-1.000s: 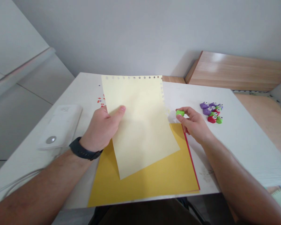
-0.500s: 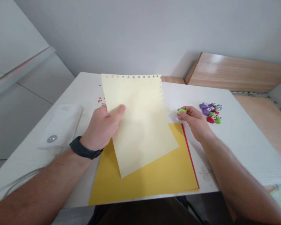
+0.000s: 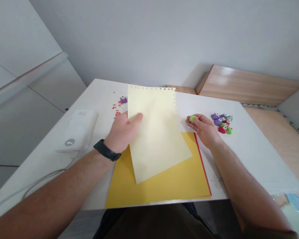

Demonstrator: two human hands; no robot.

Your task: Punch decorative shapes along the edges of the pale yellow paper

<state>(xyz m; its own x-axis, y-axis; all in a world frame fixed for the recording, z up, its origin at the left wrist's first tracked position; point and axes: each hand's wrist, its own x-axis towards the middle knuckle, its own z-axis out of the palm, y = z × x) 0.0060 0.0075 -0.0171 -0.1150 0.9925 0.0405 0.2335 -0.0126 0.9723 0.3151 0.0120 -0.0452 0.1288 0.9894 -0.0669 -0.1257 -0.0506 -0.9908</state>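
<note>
My left hand point(image 3: 123, 132) grips the left edge of a pale yellow sheet point(image 3: 156, 132), thumb on top, and holds it tilted up off the table. Small punched holes run along the sheet's top and right edges. To the right of the sheet, my right hand point(image 3: 203, 129) pinches a small green paper punch point(image 3: 193, 118) just above the white table point(image 3: 251, 152). Under the sheet lies a stack of darker yellow paper point(image 3: 169, 186) with a red sheet point(image 3: 202, 162) showing at its right edge.
A cluster of purple, red and green punches point(image 3: 222, 122) sits right of my right hand. One purple punch point(image 3: 123, 99) and red paper bits point(image 3: 116, 108) lie behind my left hand. A white device point(image 3: 77, 131) with a cable rests at the left. A wooden board point(image 3: 244, 84) stands behind the table.
The view has shifted, so everything sits further right in frame. My left hand tilted the pale sheet more upright. My right hand lowered slightly with the green punch.
</note>
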